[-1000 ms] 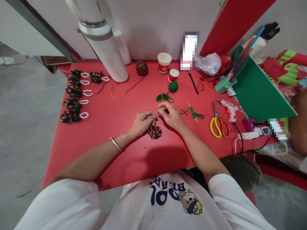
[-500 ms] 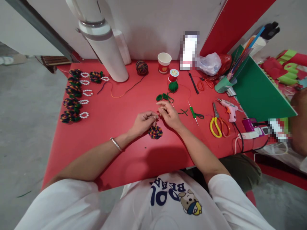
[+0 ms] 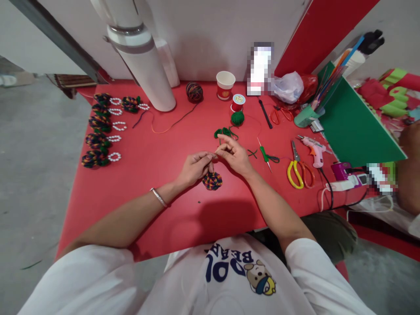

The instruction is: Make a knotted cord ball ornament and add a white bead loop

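My left hand (image 3: 194,167) and my right hand (image 3: 235,156) meet over the middle of the red table (image 3: 138,183), fingertips pinched close together on something thin that I cannot make out. A round multicoloured crochet piece (image 3: 211,180) lies on the table just below my left fingers. A silver bangle (image 3: 159,197) is on my left wrist. Green yarn scraps (image 3: 224,132) lie just beyond my right hand.
Finished crochet flowers with pearl rings (image 3: 98,131) line the far left. A white pipe (image 3: 144,65), yarn ball (image 3: 194,92), paper cup (image 3: 225,84), thread spool (image 3: 238,103), green crochet hook (image 3: 264,154), yellow scissors (image 3: 295,168), pink glue gun (image 3: 313,151) and green board (image 3: 354,122) surround the hands.
My hands have stayed pinched together, shifting only slightly; the right fingers curled a little closer to the left. The crochet piece has not moved.
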Motion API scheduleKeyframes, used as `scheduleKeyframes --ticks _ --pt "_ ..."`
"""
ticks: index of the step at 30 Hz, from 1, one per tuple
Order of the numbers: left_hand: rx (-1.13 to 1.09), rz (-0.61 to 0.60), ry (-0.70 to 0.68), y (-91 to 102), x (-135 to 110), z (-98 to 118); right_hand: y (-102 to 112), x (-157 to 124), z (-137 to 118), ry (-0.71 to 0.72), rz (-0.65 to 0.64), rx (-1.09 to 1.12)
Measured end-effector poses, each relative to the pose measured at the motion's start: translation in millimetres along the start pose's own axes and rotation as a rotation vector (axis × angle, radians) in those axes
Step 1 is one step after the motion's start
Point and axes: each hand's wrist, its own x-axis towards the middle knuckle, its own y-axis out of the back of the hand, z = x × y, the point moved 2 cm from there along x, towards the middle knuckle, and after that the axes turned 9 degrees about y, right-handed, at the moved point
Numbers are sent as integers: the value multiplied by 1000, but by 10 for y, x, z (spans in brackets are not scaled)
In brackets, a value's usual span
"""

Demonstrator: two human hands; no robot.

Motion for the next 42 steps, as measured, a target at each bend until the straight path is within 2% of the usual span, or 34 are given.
scheduleKeyframes --ticks 4,11,23,42 --pt "-8 3 11 -7 -8 10 2 -1 5 20 10 -26" --pt "-12 0 17 -5 -18 14 -2 -8 1 -31 37 -56" --pt "-17 -19 -4 -4 -18 2 -19 -10 -28 -5 69 -77" --pt "-9 8 31 -19 -9 -41 -18 -25 -45 -32 64 -95"
